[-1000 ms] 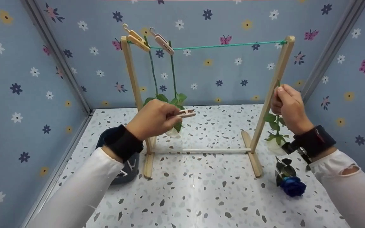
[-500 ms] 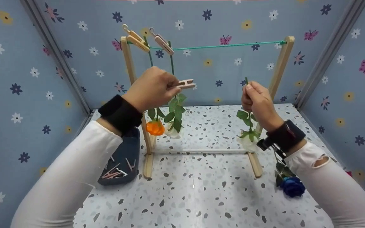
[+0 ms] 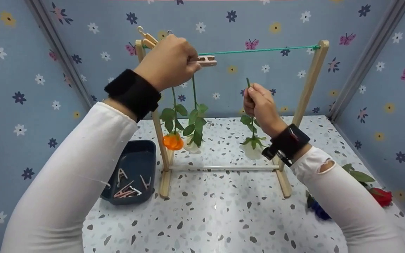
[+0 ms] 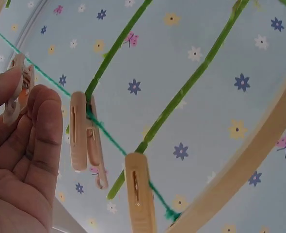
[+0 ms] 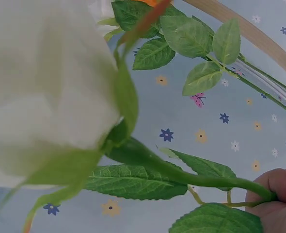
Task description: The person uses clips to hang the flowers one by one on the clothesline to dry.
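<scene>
My left hand (image 3: 172, 63) pinches a pale pink clothespin (image 3: 207, 60) close by the green line (image 3: 258, 51), its jaws pointing right. With my right hand (image 3: 260, 105) I grip the stem of a white rose (image 3: 252, 149) that hangs bloom down, its cut end poking above my fingers. An orange flower (image 3: 173, 141) and another white rose (image 3: 192, 144) hang upside down from the line at the left. In the left wrist view a yellowish clothespin (image 4: 139, 191) and a pinkish clothespin (image 4: 79, 131) clip their stems to the line.
A wooden frame (image 3: 304, 95) with a white crossbar (image 3: 223, 167) carries the line. A dark blue bin (image 3: 137, 144) with several clothespins stands at its left. A red rose (image 3: 381, 196) and a blue rose (image 3: 319, 211) lie at the right, partly behind my sleeve.
My left hand has risen with the clothespin from low in front of the hanging flowers to line height. The right hand has brought the white rose leftward, inside the frame.
</scene>
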Demonstrator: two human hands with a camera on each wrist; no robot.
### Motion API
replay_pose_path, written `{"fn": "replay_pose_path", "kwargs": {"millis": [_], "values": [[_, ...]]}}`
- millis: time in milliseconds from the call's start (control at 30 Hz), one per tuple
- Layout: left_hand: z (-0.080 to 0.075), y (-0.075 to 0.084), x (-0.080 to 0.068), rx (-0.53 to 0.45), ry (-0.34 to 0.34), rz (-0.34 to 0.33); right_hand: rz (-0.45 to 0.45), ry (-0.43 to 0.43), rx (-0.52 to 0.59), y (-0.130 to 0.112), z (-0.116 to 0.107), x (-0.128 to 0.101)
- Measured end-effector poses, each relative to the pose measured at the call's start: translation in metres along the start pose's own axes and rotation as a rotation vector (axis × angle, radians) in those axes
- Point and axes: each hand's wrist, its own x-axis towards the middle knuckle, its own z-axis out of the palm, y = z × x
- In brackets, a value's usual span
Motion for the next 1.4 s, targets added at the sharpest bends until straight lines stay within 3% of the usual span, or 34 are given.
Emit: {"fn": "replay_pose_path", "kwargs": {"millis": [167,533,867,1400], "values": [[-0.007,0.003,0.008,0.039,-0.008,-0.003,-0.007,0.036,0.032,0.003,0.014,0.010],[-0.018,-0.002,0.026,0.068,-0.058,-0.010,-0.031,0.100,-0.010,0.000,0.041,0.040],[-0.015,-0.010,0.034,0.086,-0.059,-0.046,-0.002,0.174,0.094,0.001,0.058,0.067],[-0.014,-0.014,0.043,0.116,-0.119,-0.104,0.003,0.134,0.106,0.011,0.069,0.086]]}}
